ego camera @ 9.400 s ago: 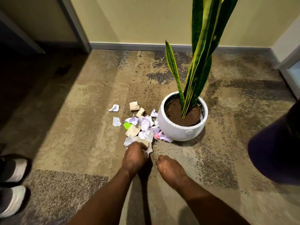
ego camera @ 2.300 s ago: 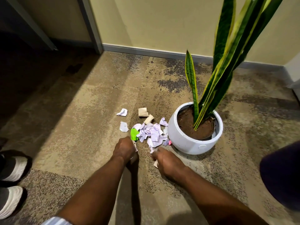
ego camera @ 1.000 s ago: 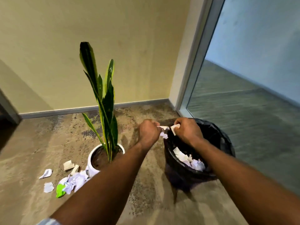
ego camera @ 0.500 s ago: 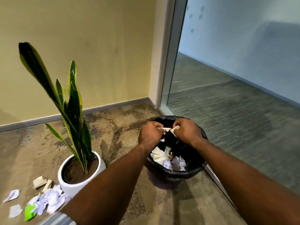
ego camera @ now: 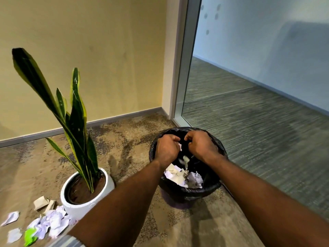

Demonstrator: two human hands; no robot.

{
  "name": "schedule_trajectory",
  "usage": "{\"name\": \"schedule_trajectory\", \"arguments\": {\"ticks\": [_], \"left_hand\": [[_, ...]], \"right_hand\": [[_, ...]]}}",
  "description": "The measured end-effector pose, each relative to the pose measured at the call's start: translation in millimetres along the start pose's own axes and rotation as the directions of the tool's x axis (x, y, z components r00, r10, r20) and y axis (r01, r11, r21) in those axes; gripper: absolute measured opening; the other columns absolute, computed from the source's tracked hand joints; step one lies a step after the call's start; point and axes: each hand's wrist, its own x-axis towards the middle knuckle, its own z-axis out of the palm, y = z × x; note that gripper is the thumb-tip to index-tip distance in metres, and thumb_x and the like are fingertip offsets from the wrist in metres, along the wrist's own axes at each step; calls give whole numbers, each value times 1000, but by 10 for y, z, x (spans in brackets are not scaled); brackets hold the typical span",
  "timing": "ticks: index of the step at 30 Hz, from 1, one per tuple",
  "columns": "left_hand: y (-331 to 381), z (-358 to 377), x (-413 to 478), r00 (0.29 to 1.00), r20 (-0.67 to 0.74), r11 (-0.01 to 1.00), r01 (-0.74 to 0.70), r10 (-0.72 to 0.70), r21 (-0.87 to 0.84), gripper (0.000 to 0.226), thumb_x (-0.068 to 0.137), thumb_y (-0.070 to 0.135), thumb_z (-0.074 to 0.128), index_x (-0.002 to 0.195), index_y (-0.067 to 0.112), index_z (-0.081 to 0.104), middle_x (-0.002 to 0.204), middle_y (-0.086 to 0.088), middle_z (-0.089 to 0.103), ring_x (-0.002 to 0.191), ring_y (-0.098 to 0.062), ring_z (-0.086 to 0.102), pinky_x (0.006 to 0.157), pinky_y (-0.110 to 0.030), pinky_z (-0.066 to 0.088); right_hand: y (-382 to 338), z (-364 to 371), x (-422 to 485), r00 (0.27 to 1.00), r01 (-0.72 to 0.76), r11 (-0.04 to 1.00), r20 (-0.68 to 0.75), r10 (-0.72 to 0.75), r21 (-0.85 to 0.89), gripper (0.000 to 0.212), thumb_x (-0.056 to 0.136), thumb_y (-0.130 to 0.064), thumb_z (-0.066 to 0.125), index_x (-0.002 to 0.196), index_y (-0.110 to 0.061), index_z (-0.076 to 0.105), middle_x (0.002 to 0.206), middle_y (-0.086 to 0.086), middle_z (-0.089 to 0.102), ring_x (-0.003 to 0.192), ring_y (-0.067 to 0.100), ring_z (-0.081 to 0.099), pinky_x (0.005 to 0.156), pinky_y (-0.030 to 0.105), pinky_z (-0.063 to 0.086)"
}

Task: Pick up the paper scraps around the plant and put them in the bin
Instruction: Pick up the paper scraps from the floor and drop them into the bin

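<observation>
At lower centre, the bin, black-lined, held crumpled white scraps. Both hands hung over it, fingers loosely curled: the left hand pinched a white bit, the right hand had dropped its piece since 0.5 s before. More scraps lay lower left by the pot.

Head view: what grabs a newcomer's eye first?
Both hands, left hand and right hand, meet over the black-lined bin at centre, with a scrap blurred in the air below them and crumpled paper already inside. At left stands the tall striped plant in its white pot, and a heap of paper scraps lies on the carpet at the pot's left.
</observation>
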Motion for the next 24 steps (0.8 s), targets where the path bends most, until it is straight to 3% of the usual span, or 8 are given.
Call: {"name": "schedule_trajectory", "arguments": {"ticks": [3, 6, 11, 14, 19, 21, 24], "left_hand": [[15, -11, -6, 997, 68, 999, -31, 32, -12, 46, 87, -7, 55, 128, 9, 63, 130, -5, 64, 119, -16, 60, 105, -30, 45], [-8, -54, -54, 989, 116, 995, -88, 92, -41, 53, 85, -8, 53, 134, 12, 57, 131, -4, 63, 122, -17, 58, 98, -21, 42], [-149, -183, -88, 982, 129, 990, -142, 139, 16, 62, 90, 0, 53, 148, 15, 38, 139, -6, 57, 124, -21, 56, 108, -33, 43], [-304, -332, -119, 981, 86, 985, -174, 175, -21, 54, 91, 10, 53, 143, 21, 42, 125, -4, 64, 104, -14, 62, 95, -29, 49], [-721, -728, -314, 988, -49, 984, -152, 148, -94, 47, 88, 4, 53, 130, 24, 54, 101, 12, 66, 76, 1, 61, 72, -17, 52], [-981, -923, -443, 987, -113, 991, -119, 112, -57, 47, 88, 7, 53, 132, 25, 53, 107, 11, 66, 81, -4, 60, 69, -10, 48], [-1449, -1243, -685, 973, -220, 998, -57, 64, 37, 48, 87, 16, 49, 134, 24, 51, 113, -3, 69, 94, -17, 65, 76, -26, 52]], "right_hand": [[-34, 16, -1, 1000, 22, 1000, -9, -22, -8, 31, 77, 2, 57, 98, -17, 71, 99, 7, 72, 90, 24, 66, 80, 34, 55], [-106, 74, -15, 997, 65, 997, -30, -66, -41, 33, 79, -1, 60, 107, -15, 68, 107, 7, 67, 97, 25, 64, 84, 37, 54], [-342, 252, -68, 991, 132, 988, -23, -134, -74, 41, 79, -3, 61, 119, -16, 61, 115, 7, 59, 105, 26, 59, 85, 38, 53], [-541, 381, -83, 985, 170, 979, -1, -171, -113, 38, 80, -7, 61, 118, -15, 60, 112, 7, 57, 104, 27, 57, 81, 39, 52], [-980, 707, -102, 961, 275, 958, 9, -275, -82, 32, 82, -12, 62, 114, -14, 63, 113, 7, 61, 108, 26, 57, 85, 37, 51], [-1220, 924, -169, 940, 340, 939, -9, -340, -47, 34, 83, -13, 64, 117, -15, 63, 116, 6, 61, 108, 24, 57, 86, 34, 50], [-1621, 1325, -318, 906, 423, 906, 8, -423, 3, 37, 86, -16, 62, 124, -17, 60, 121, 3, 60, 111, 22, 56, 91, 37, 50]]}}
